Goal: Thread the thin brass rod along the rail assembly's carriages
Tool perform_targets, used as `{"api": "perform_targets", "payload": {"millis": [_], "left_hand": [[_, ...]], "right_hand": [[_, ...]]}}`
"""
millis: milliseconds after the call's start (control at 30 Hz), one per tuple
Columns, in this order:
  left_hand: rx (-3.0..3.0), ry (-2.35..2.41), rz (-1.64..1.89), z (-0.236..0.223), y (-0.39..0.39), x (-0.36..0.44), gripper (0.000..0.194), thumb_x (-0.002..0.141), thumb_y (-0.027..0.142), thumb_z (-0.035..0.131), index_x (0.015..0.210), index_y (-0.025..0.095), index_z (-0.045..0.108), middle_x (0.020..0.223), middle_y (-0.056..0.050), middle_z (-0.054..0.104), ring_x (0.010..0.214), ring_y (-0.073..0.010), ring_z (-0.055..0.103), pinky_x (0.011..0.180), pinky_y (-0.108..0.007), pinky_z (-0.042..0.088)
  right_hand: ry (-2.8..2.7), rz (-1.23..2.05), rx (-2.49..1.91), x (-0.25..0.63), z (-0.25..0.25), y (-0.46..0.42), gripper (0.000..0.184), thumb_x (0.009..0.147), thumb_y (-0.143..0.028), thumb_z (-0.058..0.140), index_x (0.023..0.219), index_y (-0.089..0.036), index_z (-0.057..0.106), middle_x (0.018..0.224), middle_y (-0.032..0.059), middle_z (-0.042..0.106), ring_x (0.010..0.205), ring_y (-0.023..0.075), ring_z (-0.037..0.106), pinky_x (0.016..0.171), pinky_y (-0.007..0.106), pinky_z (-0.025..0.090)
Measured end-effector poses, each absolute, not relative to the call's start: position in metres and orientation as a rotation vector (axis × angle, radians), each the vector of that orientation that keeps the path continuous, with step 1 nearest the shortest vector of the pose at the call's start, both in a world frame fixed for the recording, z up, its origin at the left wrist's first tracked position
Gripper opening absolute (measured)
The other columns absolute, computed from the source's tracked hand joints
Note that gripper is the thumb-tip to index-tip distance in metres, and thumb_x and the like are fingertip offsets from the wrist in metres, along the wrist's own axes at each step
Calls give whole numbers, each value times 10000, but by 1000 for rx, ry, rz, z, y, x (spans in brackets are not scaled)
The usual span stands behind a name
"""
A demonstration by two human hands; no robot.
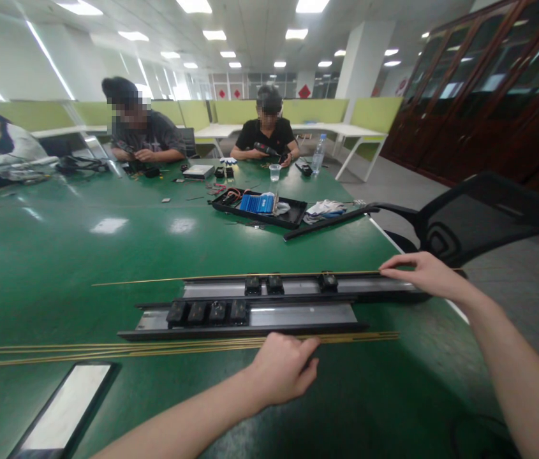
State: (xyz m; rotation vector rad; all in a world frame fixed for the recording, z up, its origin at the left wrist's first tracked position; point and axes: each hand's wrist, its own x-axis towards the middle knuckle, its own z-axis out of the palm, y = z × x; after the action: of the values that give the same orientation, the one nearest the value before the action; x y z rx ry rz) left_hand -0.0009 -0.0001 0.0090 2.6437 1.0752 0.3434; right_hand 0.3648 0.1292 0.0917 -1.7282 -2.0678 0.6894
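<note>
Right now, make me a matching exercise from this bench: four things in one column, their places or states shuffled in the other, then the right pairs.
1. Left hand
2. Right hand
3. Clear bottle
4. White panel with dark edges

A. Standing upright toward the far side of the green table
B. Fingertips at the single thin golden rod
C. Lying flat at the near left
D. At the bundle of golden rods, on the near side of the two metal channels

Right pairs: 1-D, 2-B, 3-A, 4-C
</note>
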Motion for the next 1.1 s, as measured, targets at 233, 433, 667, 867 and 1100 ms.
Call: {"api": "perform_targets", "payload": {"millis": [233,433,667,867,1100], "left_hand": [[2650,1083,342,8,1,0,330,958,295,500,1268,202,568,867,-55,754,778,-232,740,698,-315,564],[2672,1081,349,7,0,1,323,958,299,491,1256,200,567,830,-53,743,743,-228,729,666,-302,553],[2680,1078,379,5,0,0,333,957,289,494,1271,196,556,820,-57,736,725,-225,721,665,-302,547],[2681,1087,380,3,0,0,331,963,296,490,1272,197,554,815,-56,736,721,-225,723,657,-301,543],[2682,1090,368,4,0,1,343,962,293,481,1283,198,554,820,-56,738,721,-242,727,650,-328,555]], "right_hand": [[-2077,705,-1693,373,89,132,397,795,-549,723,925,-188,823,1027,90,788,1018,304,685,978,375,462],[-2033,698,-1708,374,89,130,401,786,-540,725,917,-174,821,1012,103,788,996,301,689,964,378,473],[-2022,735,-1720,376,92,128,406,784,-553,718,927,-187,820,1031,112,786,1020,325,677,979,417,460],[-1991,719,-1779,381,91,129,434,758,-589,720,916,-200,826,1025,112,788,995,329,677,968,426,454],[-1974,697,-1812,381,97,125,452,748,-587,714,916,-183,828,1032,116,787,994,335,679,924,415,475]]}}
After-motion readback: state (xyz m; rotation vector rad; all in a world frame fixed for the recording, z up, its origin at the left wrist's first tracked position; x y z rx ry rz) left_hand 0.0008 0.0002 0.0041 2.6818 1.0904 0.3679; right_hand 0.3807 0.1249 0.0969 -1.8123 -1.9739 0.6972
